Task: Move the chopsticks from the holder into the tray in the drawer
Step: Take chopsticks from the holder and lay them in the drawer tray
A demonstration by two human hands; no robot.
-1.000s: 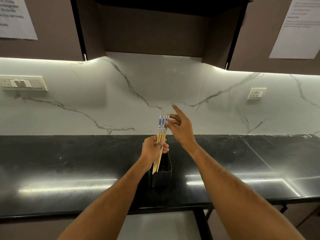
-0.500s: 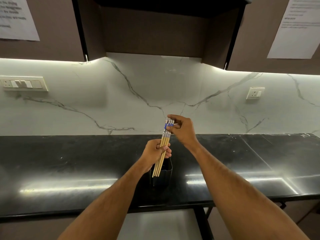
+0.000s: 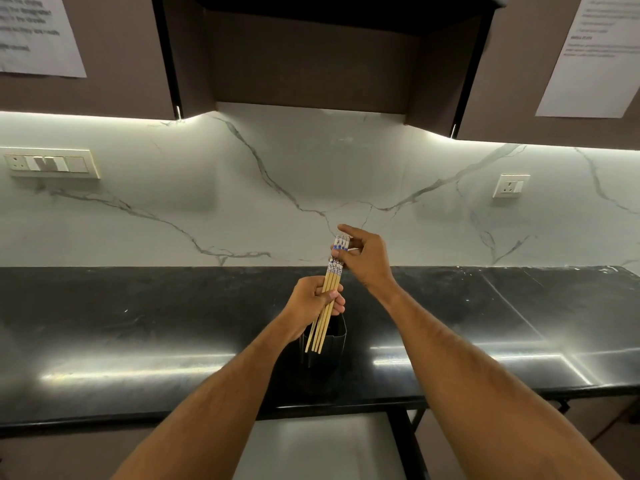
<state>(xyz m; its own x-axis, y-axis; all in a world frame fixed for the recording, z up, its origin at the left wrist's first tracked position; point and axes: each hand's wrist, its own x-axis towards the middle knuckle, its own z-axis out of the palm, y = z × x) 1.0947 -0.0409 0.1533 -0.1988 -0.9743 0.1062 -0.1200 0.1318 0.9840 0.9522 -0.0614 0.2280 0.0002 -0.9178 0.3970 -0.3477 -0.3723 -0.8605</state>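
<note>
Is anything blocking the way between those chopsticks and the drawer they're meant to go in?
Nothing visible does. The chopsticks are lifted clear above the black holder, gripped by the left hand and pinched at the top by the right hand. No open drawer or tray can be made out in this view.

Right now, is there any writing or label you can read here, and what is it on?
None can be read.
Paper sheet on the left cupboard: printed lines, too blurred.
Paper sheet on the right cupboard: printed lines, too small and blurred.
Chopsticks: blue and white pattern at the top, no readable words.
Switch panel and wall socket: no readable marks.
</note>
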